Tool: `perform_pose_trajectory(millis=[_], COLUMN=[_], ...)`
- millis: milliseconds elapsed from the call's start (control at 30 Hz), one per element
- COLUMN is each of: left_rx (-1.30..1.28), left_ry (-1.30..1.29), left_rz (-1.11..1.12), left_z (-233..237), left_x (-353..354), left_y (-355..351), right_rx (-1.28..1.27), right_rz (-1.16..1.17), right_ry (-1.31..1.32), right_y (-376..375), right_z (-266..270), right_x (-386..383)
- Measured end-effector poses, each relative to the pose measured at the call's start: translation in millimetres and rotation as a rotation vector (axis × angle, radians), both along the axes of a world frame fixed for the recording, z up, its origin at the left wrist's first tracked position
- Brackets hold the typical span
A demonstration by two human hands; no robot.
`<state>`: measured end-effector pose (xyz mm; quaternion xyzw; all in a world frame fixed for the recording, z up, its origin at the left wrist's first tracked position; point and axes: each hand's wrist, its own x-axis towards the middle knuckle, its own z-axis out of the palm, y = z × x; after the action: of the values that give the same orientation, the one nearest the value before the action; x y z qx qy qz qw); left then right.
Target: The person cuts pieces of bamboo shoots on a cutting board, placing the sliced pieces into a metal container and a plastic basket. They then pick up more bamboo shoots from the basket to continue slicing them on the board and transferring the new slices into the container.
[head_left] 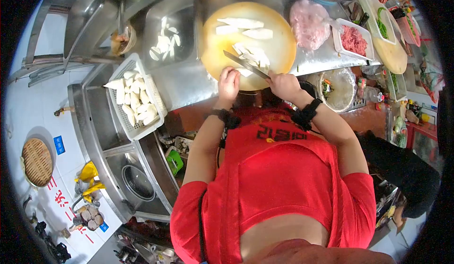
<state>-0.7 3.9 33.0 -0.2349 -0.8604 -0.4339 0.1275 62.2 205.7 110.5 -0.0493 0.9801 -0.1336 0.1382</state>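
Bent over a round cutting board (215,56), upper centre of the frame, strewn with white pieces (253,53). Grasping a knife (243,63) in the right hand (283,86), at the board's lower right, blade angled upper left. Curling the left hand (229,83), lower left, beside a white chunk (244,72) near the blade; cannot tell if gripped.

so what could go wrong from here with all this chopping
The left hand is close to the knife, so a slip might nick a finger. The pink bag sits right by the board; if it holds raw meat and leaks, juice might reach the white pieces.
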Motion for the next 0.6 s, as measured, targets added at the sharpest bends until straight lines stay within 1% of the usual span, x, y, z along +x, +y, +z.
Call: perform_pose_trajectory(millis=[67, 133, 167, 333, 467, 533, 600], left_rx=[0.001, 0.003, 0.008, 0.052, 0.068, 0.076, 0.068], left_ry=[-0.008, 0.005, 0.036, 0.063, -0.003, 0.043, 0.042], left_rz=[-0.006, -0.015, -0.017, -0.008, -0.009, 0.014, 0.011], left_z=[-1, 0, -2, -4, -3, -4, -3], left_x=[2, -3, -3, 0, 0, 0, 0], left_y=[-1, 0, -1, -2, -1, 0, 0], right_rx=[0.006, 0.028, 0.028, -0.033, -0.039, -0.061, -0.047], right_rz=[-0.004, -0.023, -0.024, -0.016, -0.041, -0.042, -0.027], right_ry=[-0.001, 0.104, 0.110, 0.077, 0.090, 0.150, 0.126], right_y=[-2, -5, -2, 0, -7, -7, -2], right_z=[-12, -21, -23, -1, -21, -14, -10], right_x=[2, -1, -2, -2, -2, -4, -4])
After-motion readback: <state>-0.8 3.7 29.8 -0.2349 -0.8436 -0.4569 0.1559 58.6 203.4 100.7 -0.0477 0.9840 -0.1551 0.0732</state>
